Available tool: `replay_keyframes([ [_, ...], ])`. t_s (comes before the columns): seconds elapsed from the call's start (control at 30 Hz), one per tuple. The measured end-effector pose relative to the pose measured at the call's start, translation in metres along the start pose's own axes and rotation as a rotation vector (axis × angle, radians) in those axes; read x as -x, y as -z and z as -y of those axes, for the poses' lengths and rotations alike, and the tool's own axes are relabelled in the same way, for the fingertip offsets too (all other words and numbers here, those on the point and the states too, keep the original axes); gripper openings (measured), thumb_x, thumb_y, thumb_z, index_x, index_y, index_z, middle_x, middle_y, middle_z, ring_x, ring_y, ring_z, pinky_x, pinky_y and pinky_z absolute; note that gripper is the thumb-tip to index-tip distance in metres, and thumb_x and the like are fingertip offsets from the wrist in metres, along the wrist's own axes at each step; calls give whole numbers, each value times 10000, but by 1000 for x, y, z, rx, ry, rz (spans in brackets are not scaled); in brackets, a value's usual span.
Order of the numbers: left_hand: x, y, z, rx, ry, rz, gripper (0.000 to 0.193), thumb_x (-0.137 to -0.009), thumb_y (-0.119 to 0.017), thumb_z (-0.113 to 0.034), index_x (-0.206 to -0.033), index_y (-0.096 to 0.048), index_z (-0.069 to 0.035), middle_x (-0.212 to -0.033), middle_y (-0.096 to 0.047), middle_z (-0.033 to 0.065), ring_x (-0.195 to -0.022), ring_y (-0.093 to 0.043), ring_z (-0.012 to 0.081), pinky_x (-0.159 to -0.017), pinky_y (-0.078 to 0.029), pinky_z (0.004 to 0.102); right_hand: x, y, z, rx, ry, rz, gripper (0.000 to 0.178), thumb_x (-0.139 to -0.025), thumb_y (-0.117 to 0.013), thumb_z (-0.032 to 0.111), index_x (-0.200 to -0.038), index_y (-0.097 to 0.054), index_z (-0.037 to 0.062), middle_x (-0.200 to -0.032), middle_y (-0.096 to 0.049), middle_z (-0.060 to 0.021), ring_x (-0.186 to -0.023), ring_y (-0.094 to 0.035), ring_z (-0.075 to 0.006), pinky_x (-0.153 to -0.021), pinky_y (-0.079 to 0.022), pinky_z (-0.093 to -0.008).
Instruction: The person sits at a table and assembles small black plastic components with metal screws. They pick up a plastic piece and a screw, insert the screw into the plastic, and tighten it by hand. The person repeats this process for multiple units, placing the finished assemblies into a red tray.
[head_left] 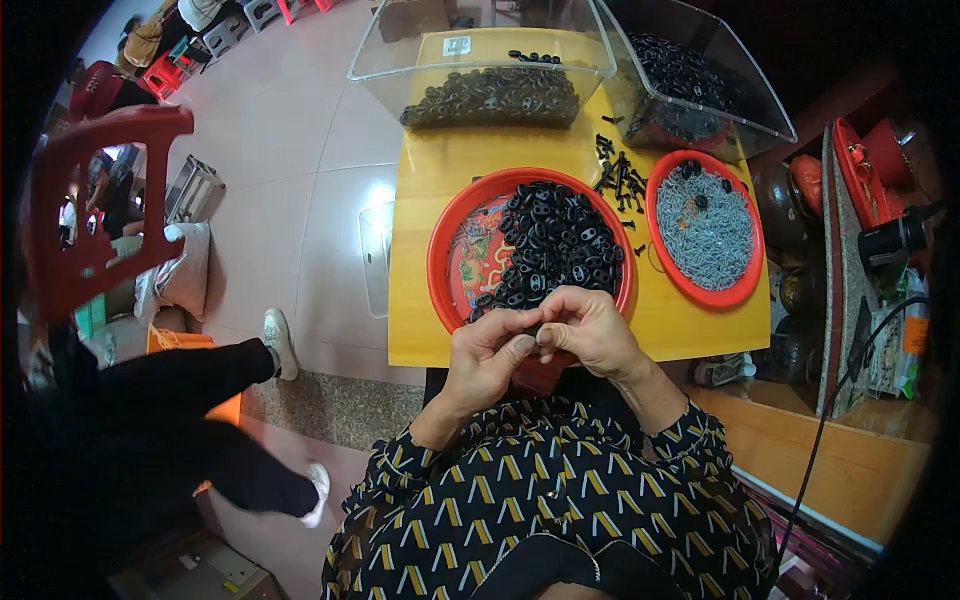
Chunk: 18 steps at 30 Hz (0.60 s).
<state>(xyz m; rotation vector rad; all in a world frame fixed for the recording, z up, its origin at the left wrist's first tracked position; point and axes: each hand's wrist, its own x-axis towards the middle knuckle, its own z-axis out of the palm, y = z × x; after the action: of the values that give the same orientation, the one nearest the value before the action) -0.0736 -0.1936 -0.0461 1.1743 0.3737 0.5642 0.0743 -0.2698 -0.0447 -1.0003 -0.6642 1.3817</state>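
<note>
My left hand (478, 358) and my right hand (596, 338) meet at the near rim of a round red tray (436, 255), thumbs and fingers pinched together. Whatever sits between the fingertips is too small and covered to make out. A heap of small black oval plastic pieces with holes (562, 232) fills the middle and right of the tray; its patterned bottom shows on the left. To the right stands a second red tray (655, 222), full of small silvery screws (706, 240), with a few black pieces lying on top.
Black peg-like parts (622, 182) lie loose on the yellow table (415, 300) between the trays. Two clear bins of black pieces (490, 98) stand at the back. On the left are a seated person's legs (250, 370) and a dark red chair (100, 130). A black cable (822, 420) hangs at right.
</note>
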Motion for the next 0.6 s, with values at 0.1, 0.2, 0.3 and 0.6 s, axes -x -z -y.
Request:
replay_keyframes([
  [0.1, -5, 6, 2, 90, 3, -7, 269, -835, -509, -3, -1101, -518, 26, -924, -582, 55, -775, -565, 107, -692, -470, 225, -3, -1, 1, -101, -2, 1, 149, -780, -619, 62, -885, -532, 2, -763, -547, -29, -657, -563, -99, -579, -505, -224],
  [0.2, -5, 5, 2, 131, 9, -27, 286, -842, -511, -19, -1125, -508, 20, -959, -579, 59, -801, -560, 102, -710, -466, 228, -2, -2, 4, -212, -47, 10, 164, -797, -600, 70, -922, -527, -7, -786, -549, -38, -679, -568, -111, -583, -509, -234],
  [0.3, -4, 7, 4, 113, 12, -40, 293, -846, -510, -28, -1135, -503, 19, -989, -576, 70, -836, -551, 100, -735, -460, 231, 1, -3, 7, -199, -98, -16, 162, -810, -585, 81, -930, -530, -12, -798, -553, -45, -689, -572, -117, -581, -511, -238],
  [0.6, 4, 5, 0, -140, -33, -14, 323, -839, -516, -20, -1155, -481, 39, -896, -548, 29, -796, -508, 69, -691, -427, 196, 6, -13, 19, 121, -169, -147, 75, -808, -548, 60, -823, -536, -13, -672, -571, -63, -548, -564, -110, -480, -490, -228],
])
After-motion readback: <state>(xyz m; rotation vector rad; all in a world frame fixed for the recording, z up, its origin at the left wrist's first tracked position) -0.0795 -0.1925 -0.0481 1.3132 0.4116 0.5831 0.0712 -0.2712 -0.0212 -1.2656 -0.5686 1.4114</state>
